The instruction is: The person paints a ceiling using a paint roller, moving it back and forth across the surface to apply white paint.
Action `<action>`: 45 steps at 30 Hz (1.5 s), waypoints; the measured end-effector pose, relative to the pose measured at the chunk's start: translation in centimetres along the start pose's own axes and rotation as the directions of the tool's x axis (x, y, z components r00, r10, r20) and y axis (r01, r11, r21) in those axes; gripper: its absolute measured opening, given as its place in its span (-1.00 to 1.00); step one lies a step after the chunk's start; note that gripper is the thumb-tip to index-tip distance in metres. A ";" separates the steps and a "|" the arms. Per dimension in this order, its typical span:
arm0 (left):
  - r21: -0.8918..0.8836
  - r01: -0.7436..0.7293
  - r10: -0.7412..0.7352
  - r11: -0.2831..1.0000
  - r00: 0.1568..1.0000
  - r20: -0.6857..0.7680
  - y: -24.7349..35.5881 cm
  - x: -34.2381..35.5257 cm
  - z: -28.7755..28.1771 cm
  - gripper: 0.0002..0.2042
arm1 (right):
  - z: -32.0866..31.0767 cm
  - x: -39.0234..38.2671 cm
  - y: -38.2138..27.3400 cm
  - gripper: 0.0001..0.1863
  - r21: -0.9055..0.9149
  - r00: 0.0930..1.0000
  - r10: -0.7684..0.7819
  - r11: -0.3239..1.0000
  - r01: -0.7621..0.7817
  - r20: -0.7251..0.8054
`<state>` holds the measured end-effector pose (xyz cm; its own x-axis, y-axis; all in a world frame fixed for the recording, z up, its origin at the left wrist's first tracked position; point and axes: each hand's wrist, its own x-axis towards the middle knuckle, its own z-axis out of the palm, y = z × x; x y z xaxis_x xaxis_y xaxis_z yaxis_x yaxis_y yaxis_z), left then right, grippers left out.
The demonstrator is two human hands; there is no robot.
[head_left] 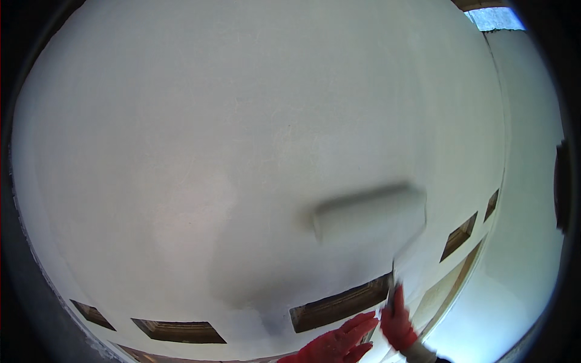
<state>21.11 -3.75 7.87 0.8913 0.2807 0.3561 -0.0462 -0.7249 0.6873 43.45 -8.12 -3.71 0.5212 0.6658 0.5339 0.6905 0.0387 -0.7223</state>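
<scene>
A paint roller (372, 213) with a pale, motion-blurred sleeve lies against or close to a broad white plastered surface (181, 139); contact cannot be told. Its thin wire frame bends down at the right to the handle. My right hand (398, 320), in a red glove, is wrapped round that handle at the lower right. Just left of it, my left hand (339, 342), also red-gloved, shows its fingers stretched out and apart, with nothing seen in them. The lower part of the left hand is cut off by the picture's edge.
Several rectangular recesses with brown insides break the white surface, one (342, 300) right above my left hand, another (178, 331) at lower left and another (459, 236) at right. A white side wall (523, 181) meets it at a corner. Bright sky (495, 19) shows at top right.
</scene>
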 end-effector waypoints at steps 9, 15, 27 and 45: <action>0.228 -0.181 0.234 0.957 0.945 -0.230 -0.4 -3.7 -3.0 -0.47 | -13.8 29.5 -34.1 -0.40 0.182 0.799 -0.565 0.780 0.598 -0.205; 0.124 -0.141 0.170 0.982 0.947 -0.271 -0.1 -4.5 -4.4 -0.47 | -9.8 30.3 -33.5 -0.42 -0.226 0.712 -0.667 0.745 0.628 -0.221; 0.049 -0.175 0.175 0.983 0.985 0.015 -3.0 -9.8 -2.5 -0.55 | 11.9 -13.4 1.5 -0.22 0.102 0.999 0.052 0.993 -0.051 -0.007; -0.090 -0.073 0.075 0.993 0.997 0.015 -3.7 -10.1 -1.7 -0.48 | 10.7 -7.2 -3.1 -0.24 0.086 0.999 0.046 0.995 -0.046 0.000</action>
<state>11.52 -2.87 2.79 0.8919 0.2166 0.3969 -0.1517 -0.6837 0.7138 32.18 -5.09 -10.02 0.5520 0.6672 0.5002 0.6202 0.0724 -0.7811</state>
